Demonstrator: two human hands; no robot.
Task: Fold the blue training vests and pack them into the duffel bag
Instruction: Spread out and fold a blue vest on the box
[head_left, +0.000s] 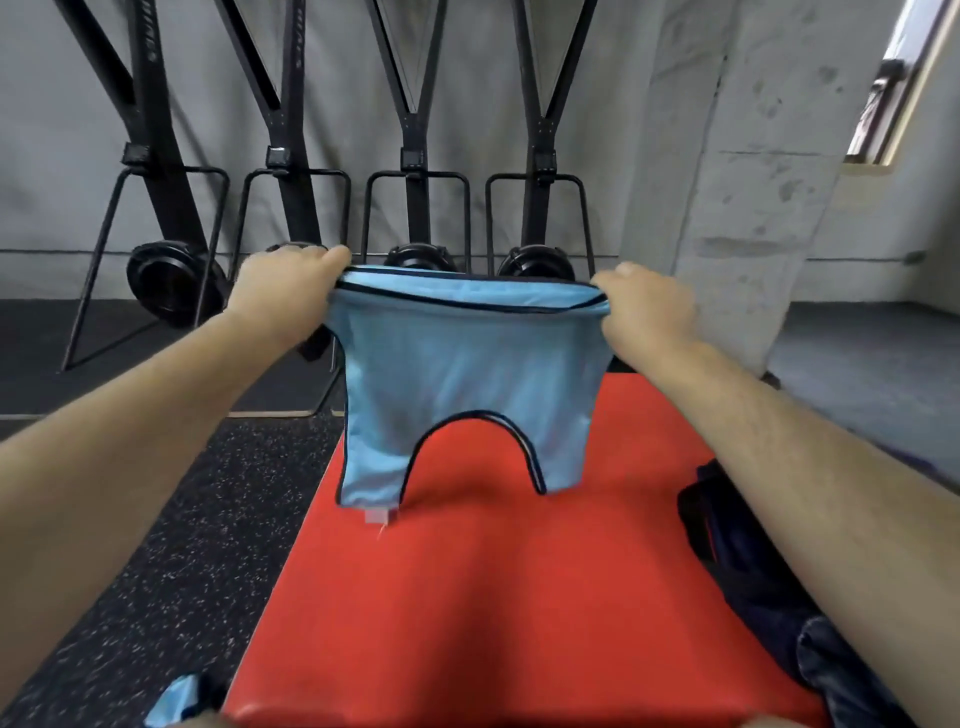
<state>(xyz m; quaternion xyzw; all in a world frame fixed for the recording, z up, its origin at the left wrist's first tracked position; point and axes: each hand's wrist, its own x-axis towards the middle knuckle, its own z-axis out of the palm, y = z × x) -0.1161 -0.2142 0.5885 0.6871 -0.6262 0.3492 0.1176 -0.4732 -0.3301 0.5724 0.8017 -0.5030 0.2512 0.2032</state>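
A light blue training vest (462, 374) with dark trim hangs upside down in the air above a red padded bench (467, 597). Its neck opening points down and its shoulder straps nearly reach the pad. My left hand (283, 291) grips the vest's hem at its left corner. At the right corner my right hand (647, 306) grips the same hem, which is stretched taut between both hands. A dark duffel bag (748, 566) lies at the bench's right edge, partly hidden under my right forearm. Another bit of light blue fabric (174, 701) shows at the bottom left.
Several black exercise machines (415, 156) with round flywheels stand along the grey wall behind the bench. A concrete pillar (737, 182) rises at the right. Black speckled rubber floor (171, 545) lies left of the bench. Denim cloth (841, 670) shows at the bottom right.
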